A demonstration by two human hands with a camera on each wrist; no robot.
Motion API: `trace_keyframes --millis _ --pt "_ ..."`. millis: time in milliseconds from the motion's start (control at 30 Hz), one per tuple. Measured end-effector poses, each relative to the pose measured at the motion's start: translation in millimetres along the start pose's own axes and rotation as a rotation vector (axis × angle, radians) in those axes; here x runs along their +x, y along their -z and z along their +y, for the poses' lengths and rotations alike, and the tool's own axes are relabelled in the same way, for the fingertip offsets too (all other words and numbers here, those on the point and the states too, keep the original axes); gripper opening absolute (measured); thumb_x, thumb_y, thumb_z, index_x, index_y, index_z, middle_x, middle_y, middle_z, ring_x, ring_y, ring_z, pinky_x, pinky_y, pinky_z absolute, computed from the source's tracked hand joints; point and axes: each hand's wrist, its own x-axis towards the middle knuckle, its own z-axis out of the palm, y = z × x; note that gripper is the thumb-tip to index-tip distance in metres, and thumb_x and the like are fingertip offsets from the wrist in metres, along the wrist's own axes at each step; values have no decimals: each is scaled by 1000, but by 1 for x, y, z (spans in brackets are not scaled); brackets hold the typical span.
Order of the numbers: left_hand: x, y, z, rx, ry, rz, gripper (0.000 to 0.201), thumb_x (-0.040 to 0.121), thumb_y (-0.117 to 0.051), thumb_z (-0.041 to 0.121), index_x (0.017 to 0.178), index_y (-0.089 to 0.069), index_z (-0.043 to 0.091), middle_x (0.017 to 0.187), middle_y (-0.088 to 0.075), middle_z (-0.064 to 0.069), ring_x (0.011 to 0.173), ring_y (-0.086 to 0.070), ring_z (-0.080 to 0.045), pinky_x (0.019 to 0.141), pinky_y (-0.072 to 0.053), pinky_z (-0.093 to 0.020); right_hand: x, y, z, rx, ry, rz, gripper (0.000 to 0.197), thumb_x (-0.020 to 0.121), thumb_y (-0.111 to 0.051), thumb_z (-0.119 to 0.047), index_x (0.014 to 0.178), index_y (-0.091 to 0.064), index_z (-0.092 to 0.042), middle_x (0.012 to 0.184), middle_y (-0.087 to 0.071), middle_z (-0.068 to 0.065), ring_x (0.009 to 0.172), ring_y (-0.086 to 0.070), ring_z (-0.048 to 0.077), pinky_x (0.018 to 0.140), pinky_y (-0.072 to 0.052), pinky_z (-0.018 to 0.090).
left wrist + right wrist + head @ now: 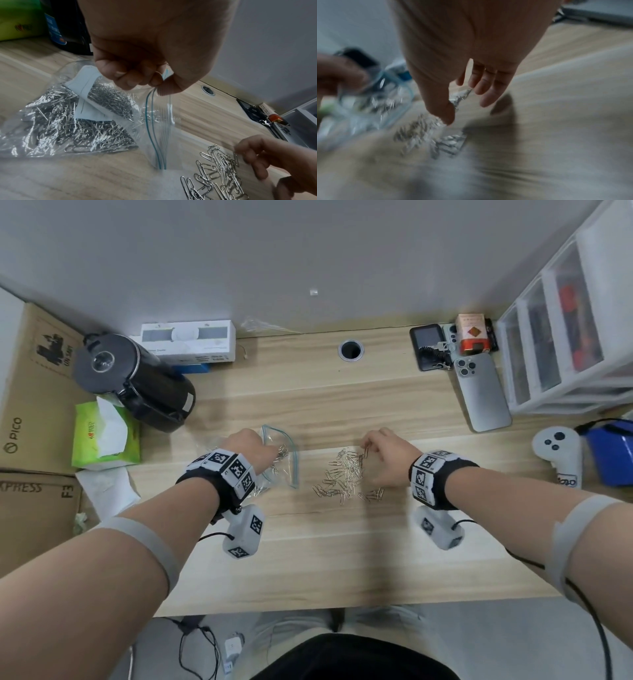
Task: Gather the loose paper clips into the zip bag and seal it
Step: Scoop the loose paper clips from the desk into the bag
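Observation:
A clear zip bag (291,463) with a blue-green zip line lies left of centre on the wooden desk (342,542), and it holds many silver clips (96,128). My left hand (255,451) pinches the bag's upper edge (159,83) and lifts its mouth open toward the right. Loose paper clips (344,477) lie in a pile just right of the bag (159,135). My right hand (382,455) hovers over the pile's far side and pinches a few clips (460,97) between thumb and fingers. The right wrist view is blurred.
A black kettle (137,378) and a green tissue pack (102,436) stand left of the bag, with cardboard boxes (30,392) beyond. A phone (483,392), a white controller (558,453) and plastic drawers (565,337) stand on the right. A cable hole (350,349) lies at the back.

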Motion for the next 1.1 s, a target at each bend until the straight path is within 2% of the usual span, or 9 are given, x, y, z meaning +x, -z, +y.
trace_keyframes --millis 67,167,267,367,500,700,800,900,1100 --pt "2 -1 1 2 3 6 37 85 -58 37 62 -43 13 61 -47 -3 55 -44 -21 51 -32 -27 -3 2 9 -241 65 -92 107 46 -90 -29 138 -36 -27 127 -35 -1 107 -43 15 94 -46 31" --pt "3 -3 1 5 8 8 35 86 -57 35 63 -45 12 63 -50 -4 57 -47 -21 52 -34 -28 -2 -3 12 -288 113 -97 122 43 -94 -26 146 -29 -25 136 -29 1 123 -39 22 103 -43 35" --pt "5 -5 -1 -5 11 3 33 87 -56 32 63 -45 12 63 -49 -4 57 -46 -21 51 -32 -27 5 -11 7 -221 144 -89 114 48 -95 -26 145 -35 -20 138 -32 3 128 -39 22 107 -37 31" --pt "8 -6 -3 -18 8 1 32 86 -56 30 63 -43 12 62 -46 -3 56 -44 -21 50 -30 -27 8 -19 0 -127 154 -63 100 53 -93 -25 140 -44 -16 134 -36 3 114 -43 16 103 -37 24" --pt "12 -6 -7 -15 9 -7 32 84 -56 33 63 -44 13 61 -47 -3 56 -45 -22 52 -32 -26 8 -24 -3 -99 171 46 76 59 -90 -26 126 -56 -20 115 -35 -6 103 -39 10 99 -44 34" --pt "16 -6 -10 -22 3 11 32 83 -56 32 62 -41 13 59 -44 -2 55 -44 -22 52 -33 -26 3 -24 -7 -196 235 50 111 44 -87 -54 142 -39 -29 133 -32 -3 123 -34 18 104 -39 32" --pt "16 -6 -10 -32 7 2 31 84 -56 32 64 -42 13 60 -45 -3 55 -44 -21 52 -33 -26 5 -26 -11 -260 248 -5 116 43 -90 -48 144 -34 -31 138 -31 -2 124 -31 19 103 -40 33" --pt "15 -7 -10 -49 18 -7 31 85 -56 30 64 -40 14 60 -43 -2 53 -41 -21 50 -31 -26 8 -29 -15 -266 246 -18 97 53 -89 -40 139 -45 -31 133 -36 0 121 -34 21 105 -38 36" --pt "18 -9 -14 -56 24 -3 32 84 -56 30 62 -42 13 59 -46 -3 53 -43 -21 50 -31 -25 13 -35 -16 -150 231 -3 61 69 -85 -27 125 -62 -24 119 -44 1 116 -39 20 102 -32 26"
